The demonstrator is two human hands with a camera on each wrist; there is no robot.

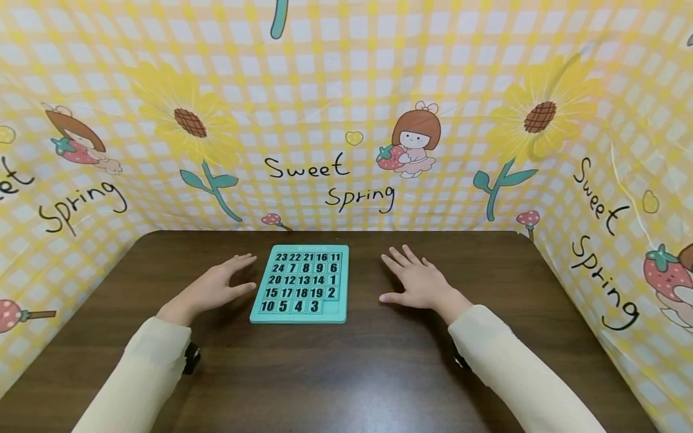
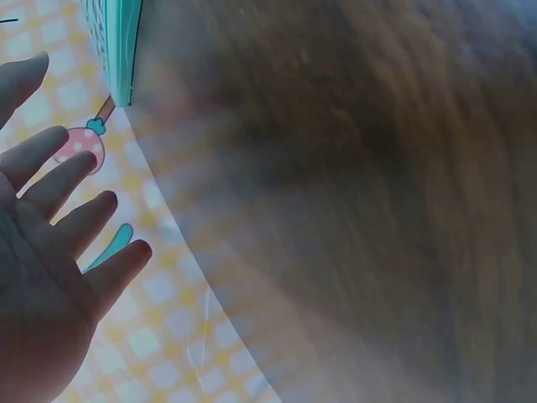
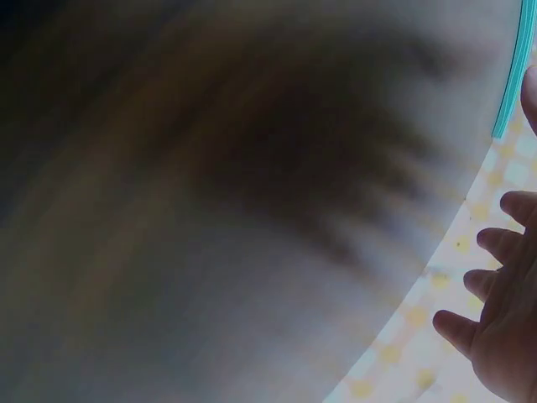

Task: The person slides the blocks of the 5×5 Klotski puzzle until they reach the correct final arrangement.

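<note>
A teal sliding number puzzle [image 1: 303, 282] lies flat on the brown table, its tiles bearing black numbers. The bottom row reads 10, 5, 4, 3, with a vacant slot at the lower right corner. Left of the puzzle is my left hand [image 1: 213, 287], fingers spread and pointing toward it, holding nothing. My right hand [image 1: 419, 281] is out to the right of the puzzle, fingers spread, also holding nothing. In the left wrist view the puzzle's edge [image 2: 126, 50] stands beyond the left hand's fingers. The right wrist view shows a strip of the puzzle [image 3: 513, 75] past the right hand [image 3: 508, 311].
The wooden table [image 1: 303, 373] has rounded far corners. A yellow checked cloth [image 1: 346, 78] with flowers, cartoon figures and the words "Sweet Spring" hangs behind it and along both sides. Light reflects off the table near the front.
</note>
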